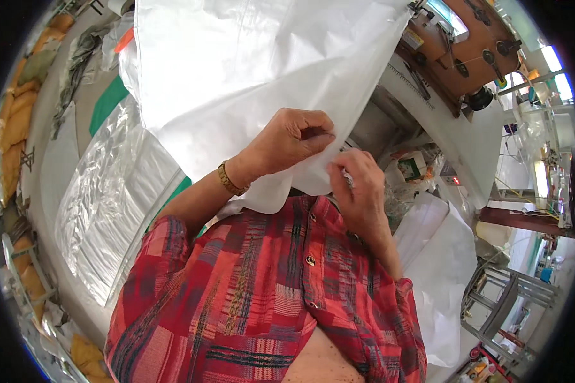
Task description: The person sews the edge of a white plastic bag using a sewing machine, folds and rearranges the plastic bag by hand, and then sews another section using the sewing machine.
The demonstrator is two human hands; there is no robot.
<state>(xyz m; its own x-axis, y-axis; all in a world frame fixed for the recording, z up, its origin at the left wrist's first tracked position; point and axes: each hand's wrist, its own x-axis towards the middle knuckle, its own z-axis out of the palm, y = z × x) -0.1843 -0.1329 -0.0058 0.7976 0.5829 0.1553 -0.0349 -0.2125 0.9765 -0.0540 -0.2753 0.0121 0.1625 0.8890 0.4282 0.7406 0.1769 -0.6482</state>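
A large white sheet [236, 70], thin and creased, hangs in front of me, its lower edge reaching my shirt. My left hand [291, 140] is closed in front of the sheet near its right edge, thumb and fingertips pinched together. Whatever sits in that pinch is too small to make out. Just below and to the right, my right hand [362, 188] is closed at the sheet's edge, with a bit of white material showing between thumb and fingers. The two hands are close together but apart.
To the right stands a white worktable [473, 147] bearing a brown machine [453, 51] with black knobs. White material [431, 300] hangs at my right side, near a grey metal stool frame [508, 300]. Clear plastic sheeting [105, 204] lies at left; yellow bundles [16, 121] line the far left.
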